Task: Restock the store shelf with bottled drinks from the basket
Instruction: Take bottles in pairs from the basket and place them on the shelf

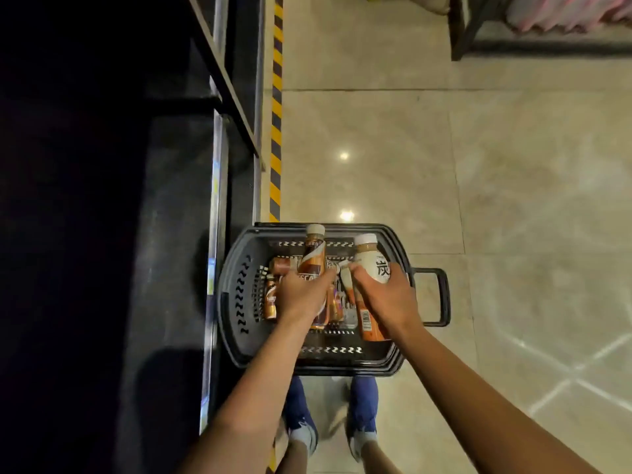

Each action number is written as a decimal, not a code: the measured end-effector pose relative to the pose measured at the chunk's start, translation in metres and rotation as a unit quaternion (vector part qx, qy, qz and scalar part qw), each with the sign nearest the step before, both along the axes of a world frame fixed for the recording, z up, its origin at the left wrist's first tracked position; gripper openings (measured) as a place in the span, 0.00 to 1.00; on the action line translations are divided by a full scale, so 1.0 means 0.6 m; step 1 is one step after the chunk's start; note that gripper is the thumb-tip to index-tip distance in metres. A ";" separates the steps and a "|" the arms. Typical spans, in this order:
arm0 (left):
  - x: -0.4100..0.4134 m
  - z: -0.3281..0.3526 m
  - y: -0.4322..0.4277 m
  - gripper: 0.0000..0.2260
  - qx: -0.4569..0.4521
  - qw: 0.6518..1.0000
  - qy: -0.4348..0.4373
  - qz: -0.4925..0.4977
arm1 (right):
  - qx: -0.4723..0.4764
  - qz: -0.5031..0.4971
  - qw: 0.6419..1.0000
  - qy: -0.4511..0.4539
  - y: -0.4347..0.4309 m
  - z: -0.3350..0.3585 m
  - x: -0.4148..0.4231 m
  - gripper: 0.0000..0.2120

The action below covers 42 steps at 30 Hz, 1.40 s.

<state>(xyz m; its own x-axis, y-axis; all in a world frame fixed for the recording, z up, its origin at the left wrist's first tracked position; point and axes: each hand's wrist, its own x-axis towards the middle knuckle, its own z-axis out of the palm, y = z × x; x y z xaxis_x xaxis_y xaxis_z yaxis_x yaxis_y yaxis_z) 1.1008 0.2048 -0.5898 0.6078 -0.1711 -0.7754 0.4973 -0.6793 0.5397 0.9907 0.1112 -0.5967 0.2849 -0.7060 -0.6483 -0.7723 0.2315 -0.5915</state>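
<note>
Glossy tile floor point(478, 165); hands grip smooth bottles

I see the dark grey basket point(236, 302), slotted walls, on the floor. The shelf point(219, 186) is just left of it, dark, contents unreadable. Brown coffee bottle point(313, 258), white cap, is upright over the basket's middle, gripped by my left hand point(301, 295). Cream bottle point(371, 261), white cap, black character, is over the basket's right side in my right hand point(386, 299). An orange barcode bottle point(367, 323) lies tilted beneath. Small brown bottles point(270, 302) lie in the basket's left part.
</note>
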 end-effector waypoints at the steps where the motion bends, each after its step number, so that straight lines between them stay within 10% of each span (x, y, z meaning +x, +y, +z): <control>1: 0.003 0.069 0.001 0.11 -0.022 1.000 -0.011 0.017 | -0.009 -0.001 1.000 -0.021 -0.004 0.067 0.008 0.25; 10: -0.052 0.550 0.059 0.13 -0.146 0.979 -0.114 0.090 | -0.065 0.032 0.984 -0.161 0.033 0.532 0.006 0.29; 21: -0.190 0.817 0.223 0.15 -0.209 0.906 -0.244 0.276 | -0.066 0.181 0.932 -0.308 0.143 0.776 -0.061 0.18; 42: -0.747 1.084 0.727 0.15 -0.117 0.657 -0.494 0.557 | 0.188 0.521 0.642 -0.530 0.719 1.094 -0.406 0.22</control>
<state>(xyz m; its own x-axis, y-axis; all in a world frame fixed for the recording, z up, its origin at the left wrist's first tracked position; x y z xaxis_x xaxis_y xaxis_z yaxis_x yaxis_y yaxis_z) 0.6527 0.6410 0.0607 0.6445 0.7622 0.0614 -0.0566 -0.0325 0.9979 0.7470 0.5429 0.0597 0.8977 0.3755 0.2306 0.1660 0.1965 -0.9663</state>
